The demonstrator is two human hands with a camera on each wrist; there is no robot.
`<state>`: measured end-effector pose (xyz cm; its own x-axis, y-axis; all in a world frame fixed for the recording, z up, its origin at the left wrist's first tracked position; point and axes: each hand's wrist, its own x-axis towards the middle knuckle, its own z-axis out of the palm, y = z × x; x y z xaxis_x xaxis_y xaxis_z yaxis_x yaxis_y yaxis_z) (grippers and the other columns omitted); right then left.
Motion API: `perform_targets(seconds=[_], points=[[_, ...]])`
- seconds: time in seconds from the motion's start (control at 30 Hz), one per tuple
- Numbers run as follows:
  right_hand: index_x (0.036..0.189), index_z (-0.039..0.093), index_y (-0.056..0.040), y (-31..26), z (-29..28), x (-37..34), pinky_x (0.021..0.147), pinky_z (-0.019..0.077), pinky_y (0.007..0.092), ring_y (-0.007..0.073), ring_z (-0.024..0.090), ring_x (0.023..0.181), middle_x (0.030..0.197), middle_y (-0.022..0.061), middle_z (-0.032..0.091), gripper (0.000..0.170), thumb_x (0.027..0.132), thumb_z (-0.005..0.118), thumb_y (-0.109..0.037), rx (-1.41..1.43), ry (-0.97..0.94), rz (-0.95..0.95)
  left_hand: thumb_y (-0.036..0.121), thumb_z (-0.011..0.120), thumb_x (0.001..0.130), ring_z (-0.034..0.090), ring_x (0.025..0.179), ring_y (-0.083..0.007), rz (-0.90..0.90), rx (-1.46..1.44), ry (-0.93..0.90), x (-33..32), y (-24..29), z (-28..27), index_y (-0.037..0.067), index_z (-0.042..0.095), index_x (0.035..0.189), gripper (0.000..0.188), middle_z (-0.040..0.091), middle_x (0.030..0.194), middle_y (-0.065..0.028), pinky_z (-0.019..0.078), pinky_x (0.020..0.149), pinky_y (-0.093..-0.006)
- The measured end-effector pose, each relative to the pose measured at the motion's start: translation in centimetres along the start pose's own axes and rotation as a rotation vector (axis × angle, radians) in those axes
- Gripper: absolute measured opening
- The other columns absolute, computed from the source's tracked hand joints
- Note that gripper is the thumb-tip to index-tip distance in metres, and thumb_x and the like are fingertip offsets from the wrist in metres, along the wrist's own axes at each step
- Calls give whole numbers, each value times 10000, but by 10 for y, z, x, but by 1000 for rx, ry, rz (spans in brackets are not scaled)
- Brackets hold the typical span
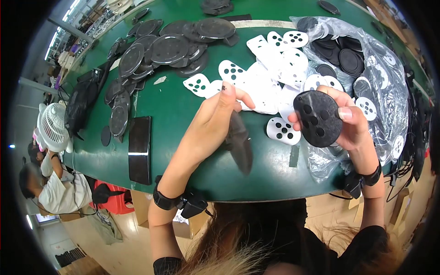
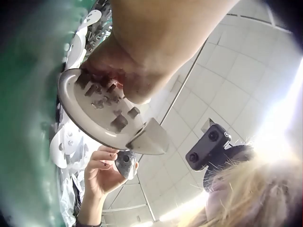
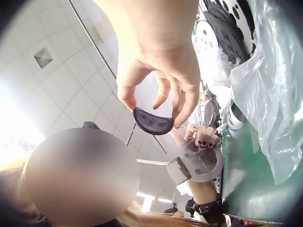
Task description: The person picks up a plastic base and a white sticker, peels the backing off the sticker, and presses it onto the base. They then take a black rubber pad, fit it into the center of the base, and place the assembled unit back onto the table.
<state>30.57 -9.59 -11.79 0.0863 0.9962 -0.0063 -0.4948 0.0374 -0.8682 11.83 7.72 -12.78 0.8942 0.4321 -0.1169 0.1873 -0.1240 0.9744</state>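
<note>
My left hand (image 1: pixel 208 123) grips a dark, round plastic cover with a tapered tab (image 1: pixel 239 149). In the left wrist view the cover (image 2: pixel 94 118) appears pale and shallow, with small raised blocks on its inner face. Across from it, my right hand (image 1: pixel 355 121) holds a black oval pad (image 1: pixel 317 110) by its edges, between thumb and fingers, its holed face showing. Edge-on in the right wrist view, the pad (image 3: pixel 152 124) looks thin and curved. The two pieces are apart. Beneath and between the hands lie white oval sheets with black holes (image 1: pixel 263 94).
Dark plastic covers (image 1: pixel 169 48) are heaped at the back left of the green table (image 1: pixel 183 98). A clear plastic bag (image 1: pixel 389 105) with black pads (image 1: pixel 350 62) lies at the right. A black phone-like slab (image 1: pixel 140 149) sits front left. Beyond, a fan (image 1: pixel 52 123) and another person (image 1: pixel 62 192).
</note>
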Motion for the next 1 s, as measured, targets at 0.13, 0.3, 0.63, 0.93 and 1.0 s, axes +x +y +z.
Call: perform_targets(seconds=[0.13, 0.3, 0.63, 0.93, 1.0], points=[[1019, 506, 57, -3, -2, 3, 903, 456, 409, 335, 585, 1004, 1066, 286, 570, 418, 801, 590, -289, -13, 23, -64, 407, 255, 980, 498, 839, -104, -71, -250, 92, 1, -3, 3, 29, 516, 1034, 463, 532, 866, -20, 376, 747, -239], [1022, 481, -23, -7, -4, 2, 918, 435, 393, 300, 571, 1031, 1134, 268, 542, 366, 794, 622, -273, -66, 142, -136, 261, 347, 967, 494, 886, -103, 0, -514, 88, 1, -4, 5, 43, 510, 1081, 295, 539, 966, -28, 384, 802, -256], [992, 485, -58, 0, -3, -3, 869, 407, 279, 146, 551, 937, 937, 50, 573, 291, 749, 644, -81, -55, 236, -108, 311, 449, 907, 476, 833, -146, 61, -1228, -174, 7, -23, 0, 103, 473, 1030, 243, 472, 860, -29, 431, 780, -349], [906, 521, -47, 6, 32, -1, 837, 473, 279, 163, 591, 983, 982, 113, 622, 216, 762, 635, 67, -193, 236, -98, 675, 398, 807, 486, 1072, -298, -5, -1355, -286, -4, -7, 17, 133, 445, 955, 564, 506, 1008, -101, 413, 864, -598], [902, 521, -44, 6, 33, -1, 822, 479, 267, 153, 596, 968, 967, 105, 624, 202, 773, 632, 64, -245, 261, -123, 571, 514, 794, 431, 1179, -337, 49, -1302, -367, -2, -11, 14, 143, 404, 1020, 497, 446, 1173, -148, 390, 898, -625]])
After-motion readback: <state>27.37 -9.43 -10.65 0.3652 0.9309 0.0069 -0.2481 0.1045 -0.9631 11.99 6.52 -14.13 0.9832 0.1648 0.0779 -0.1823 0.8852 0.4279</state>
